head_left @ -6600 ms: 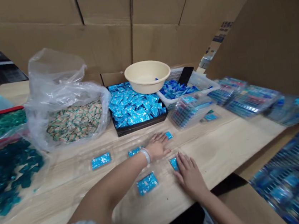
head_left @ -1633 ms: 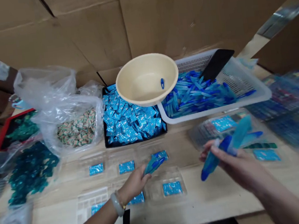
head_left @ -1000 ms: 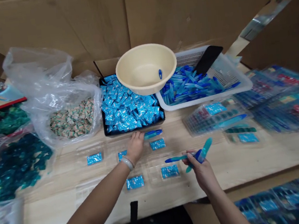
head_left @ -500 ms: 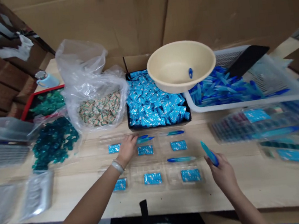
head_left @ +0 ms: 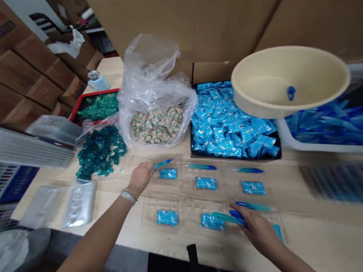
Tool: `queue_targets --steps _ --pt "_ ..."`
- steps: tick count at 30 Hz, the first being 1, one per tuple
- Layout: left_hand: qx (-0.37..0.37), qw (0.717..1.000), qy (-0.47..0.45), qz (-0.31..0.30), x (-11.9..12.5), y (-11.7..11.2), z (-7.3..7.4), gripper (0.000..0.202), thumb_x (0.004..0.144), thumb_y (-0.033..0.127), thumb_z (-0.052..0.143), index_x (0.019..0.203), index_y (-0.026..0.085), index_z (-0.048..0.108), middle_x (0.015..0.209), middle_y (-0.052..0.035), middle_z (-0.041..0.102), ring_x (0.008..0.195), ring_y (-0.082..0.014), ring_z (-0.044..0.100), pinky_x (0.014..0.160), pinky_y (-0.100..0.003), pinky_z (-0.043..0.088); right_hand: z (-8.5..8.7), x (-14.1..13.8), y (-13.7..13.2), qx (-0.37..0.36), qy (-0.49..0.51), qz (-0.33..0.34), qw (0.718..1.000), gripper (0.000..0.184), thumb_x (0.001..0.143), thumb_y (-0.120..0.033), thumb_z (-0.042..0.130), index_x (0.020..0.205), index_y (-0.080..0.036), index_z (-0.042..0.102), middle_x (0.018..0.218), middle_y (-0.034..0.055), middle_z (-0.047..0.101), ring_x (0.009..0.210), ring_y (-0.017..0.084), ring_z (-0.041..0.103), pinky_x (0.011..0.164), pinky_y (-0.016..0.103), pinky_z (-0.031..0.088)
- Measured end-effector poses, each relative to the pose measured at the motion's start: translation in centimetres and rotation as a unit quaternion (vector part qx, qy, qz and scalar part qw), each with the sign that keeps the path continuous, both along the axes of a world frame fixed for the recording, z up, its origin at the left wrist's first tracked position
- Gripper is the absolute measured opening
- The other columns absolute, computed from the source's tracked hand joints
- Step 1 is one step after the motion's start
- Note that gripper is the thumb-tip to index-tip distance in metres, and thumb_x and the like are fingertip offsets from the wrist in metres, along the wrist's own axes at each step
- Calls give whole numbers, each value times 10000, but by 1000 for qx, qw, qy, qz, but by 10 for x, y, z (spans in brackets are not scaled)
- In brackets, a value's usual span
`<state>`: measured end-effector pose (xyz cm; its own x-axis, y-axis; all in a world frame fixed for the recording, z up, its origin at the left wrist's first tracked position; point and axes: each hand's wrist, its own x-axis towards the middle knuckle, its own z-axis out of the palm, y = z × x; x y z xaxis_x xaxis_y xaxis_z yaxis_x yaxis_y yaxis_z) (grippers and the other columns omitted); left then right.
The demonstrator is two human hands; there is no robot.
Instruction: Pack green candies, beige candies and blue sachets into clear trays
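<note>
My left hand (head_left: 142,176) is closed on the end of a blue pen-shaped piece (head_left: 163,164), over the far-left clear tray, just above a small blue packet (head_left: 168,173). In my right hand (head_left: 257,227) are blue-teal pen-shaped pieces (head_left: 226,217), held over the near row above another blue packet (head_left: 211,222). Several clear plastic trays (head_left: 147,212) stand in two rows, with a blue packet in each. Similar pen-shaped pieces lie in the far middle tray (head_left: 201,166), the far right tray (head_left: 249,170) and beside my right fingers (head_left: 255,206).
Behind the trays stand a black box of blue packets (head_left: 229,126), a plastic bag of small printed pieces (head_left: 158,123) and a cream basin (head_left: 289,80). A white basket (head_left: 320,146) holds more pen-shaped pieces. Teal pieces (head_left: 99,149) and stacked clear trays (head_left: 18,143) are left.
The view has swung left. My left hand has moved from the far middle tray to the far left one; a piece now lies in the middle tray. My right hand has come in over the near row.
</note>
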<state>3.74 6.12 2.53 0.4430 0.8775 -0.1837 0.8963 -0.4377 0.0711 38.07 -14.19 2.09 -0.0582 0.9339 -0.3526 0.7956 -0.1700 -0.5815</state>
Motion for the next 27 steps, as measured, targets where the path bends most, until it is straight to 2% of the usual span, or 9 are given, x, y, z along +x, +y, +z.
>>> queue_targets --steps 4,9,12,14,16,18,21,24,27 --pt "6 998 27 -63 0 24 -4 305 827 380 405 1006 166 530 930 -85 564 907 -204 487 791 -305 376 8 -20 19 16 0 37 999 441 671 -139 417 1094 -190 532 1062 78 608 963 207 569 820 341 454" --pt "-3 994 29 -108 5 40 -8 293 838 354 390 1035 184 526 912 -80 529 895 -202 463 776 -305 362 9 -26 16 0 -22 35 999 419 688 -153 428 1092 -198 530 1080 75 598 969 212 567 816 339 452" --pt "-7 994 10 -111 5 43 -4 272 841 330 388 1014 184 538 903 -81 516 894 -205 453 772 -312 363 12 -37 14 -36 -48 53 997 403 717 -154 424 1106 -206 512 1084 72 597 953 216 575 791 336 454" --pt "5 996 -24 -86 -2 37 4 278 848 327 368 1018 178 530 894 -78 514 894 -205 452 783 -320 366 16 -51 21 -57 -79 79 992 342 762 -187 414 1089 -207 511 1031 72 622 890 222 600 732 331 467" --pt "21 996 -78 -46 -12 21 13 292 863 316 331 1043 164 504 903 -76 516 895 -198 456 803 -328 371 20 -70 34 -61 -125 112 984 264 807 -254 398 1024 -194 537 934 85 649 803 239 620 656 333 470" --pt "32 989 -142 1 -24 -5 23 292 872 294 302 1044 144 485 911 -79 520 898 -191 462 820 -336 380 23 -95 52 -45 -176 148 972 234 820 -289 402 955 -177 557 855 104 653 735 253 624 599 333 460" --pt "19 972 -224 70 -36 -57 29 261 866 260 307 1009 133 485 920 -91 530 909 -188 476 835 -348 398 24 -137 81 -6 -218 196 956 209 808 -181 409 962 -159 549 857 126 638 721 252 617 572 325 443" --pt "-22 951 -282 129 -33 -107 21 264 858 229 315 1059 142 463 996 -106 538 978 -183 478 875 -358 404 24 -172 100 17 -223 217 950 281 801 -109 378 1048 -140 509 902 153 618 789 267 600 621 361 434" --pt "-67 946 -299 105 -25 -138 -1 291 853 219 323 1107 162 453 1127 -108 519 1091 -186 440 946 -390 367 26 -184 103 15 -179 241 954 349 816 -242 416 1128 -88 445 969 225 573 849 329 565 662 451 414"
